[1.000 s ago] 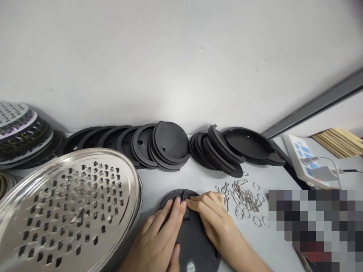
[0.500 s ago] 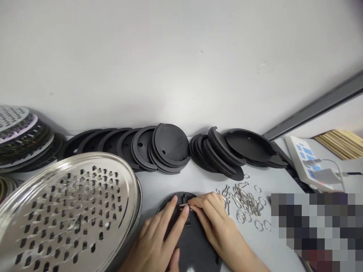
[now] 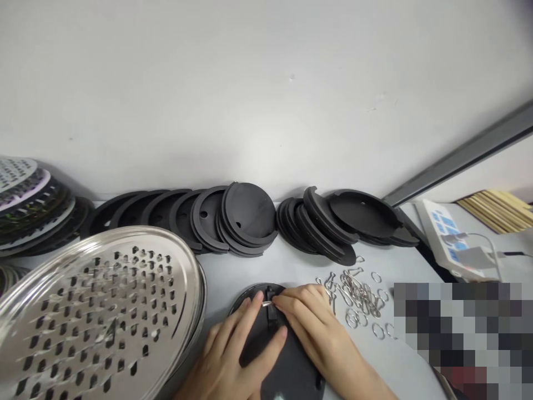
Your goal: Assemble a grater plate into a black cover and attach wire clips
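Observation:
A round black plastic piece (image 3: 287, 366) lies at the bottom centre, with a raised black bracket (image 3: 272, 316) near its far edge. My right hand (image 3: 318, 325) pinches a small shiny metal ring (image 3: 267, 304) at that bracket; only a thin part of it shows, the rest being under the fingertips. From the left, the index fingertip of my left hand (image 3: 237, 350) touches the other end of the ring. Its fingers are stretched and apart, with the thumb resting over the black piece. Loose metal rings and clips (image 3: 362, 294) lie in a pile right of my right hand.
A large perforated metal grater disc (image 3: 137, 244) lies close on the left. Black round covers (image 3: 250, 211) stand in an overlapping row along the wall, more black pieces (image 3: 362, 211) to their right. Patterned discs (image 3: 25, 205) are stacked far left. A white power strip (image 3: 445, 233) lies right.
My left thumb has moved away from the metal ring, toward the right and nearer me, uncovering the bracket. My right hand stays at the ring. The view has shifted slightly.

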Motion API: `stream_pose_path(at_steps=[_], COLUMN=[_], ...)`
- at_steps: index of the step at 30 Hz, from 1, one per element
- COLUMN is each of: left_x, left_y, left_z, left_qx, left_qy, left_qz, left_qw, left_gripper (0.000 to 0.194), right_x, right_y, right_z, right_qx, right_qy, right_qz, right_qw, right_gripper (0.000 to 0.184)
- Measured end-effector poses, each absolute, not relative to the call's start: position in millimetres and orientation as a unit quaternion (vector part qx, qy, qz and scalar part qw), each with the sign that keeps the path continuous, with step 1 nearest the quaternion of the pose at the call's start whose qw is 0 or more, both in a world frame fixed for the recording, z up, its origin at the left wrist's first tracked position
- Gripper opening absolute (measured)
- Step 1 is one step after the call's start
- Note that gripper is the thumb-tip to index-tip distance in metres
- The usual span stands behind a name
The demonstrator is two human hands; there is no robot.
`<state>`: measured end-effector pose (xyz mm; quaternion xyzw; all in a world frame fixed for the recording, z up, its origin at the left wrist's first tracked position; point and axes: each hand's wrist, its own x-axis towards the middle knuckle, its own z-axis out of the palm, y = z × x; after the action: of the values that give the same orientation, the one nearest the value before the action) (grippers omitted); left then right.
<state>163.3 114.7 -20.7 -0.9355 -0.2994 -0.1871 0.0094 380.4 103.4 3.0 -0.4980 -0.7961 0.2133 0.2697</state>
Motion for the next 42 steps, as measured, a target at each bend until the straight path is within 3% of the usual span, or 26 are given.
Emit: stream_pose_path(at_steps=[20, 35, 42], left_x=[162.7, 163.5, 163.3], left_y=[116.1, 118.1, 117.0], left_z=[-26.6, -24.0, -23.8], left_qx=[-0.929, -0.930, -0.931], left_qy=[-0.322, -0.308, -0.318], left_qz=[-0.182, -0.200, -0.179], left_qw=[-0.001, 0.011, 0.005], left_gripper=[0.070, 0.062, 0.069], right_x=[381.2, 379.4, 377.1], right_y=[105.4, 106.3, 107.9], right_z=[4.9, 4.1, 6.5], right_qx=[-0.512, -0.522, -0.539], right_qy=[-0.788, -0.769, -0.752], right_qz=[0.226, 0.223, 0.225], right_qw=[0.256, 0.295, 0.306], right_gripper=[0.033, 0.017, 0.016])
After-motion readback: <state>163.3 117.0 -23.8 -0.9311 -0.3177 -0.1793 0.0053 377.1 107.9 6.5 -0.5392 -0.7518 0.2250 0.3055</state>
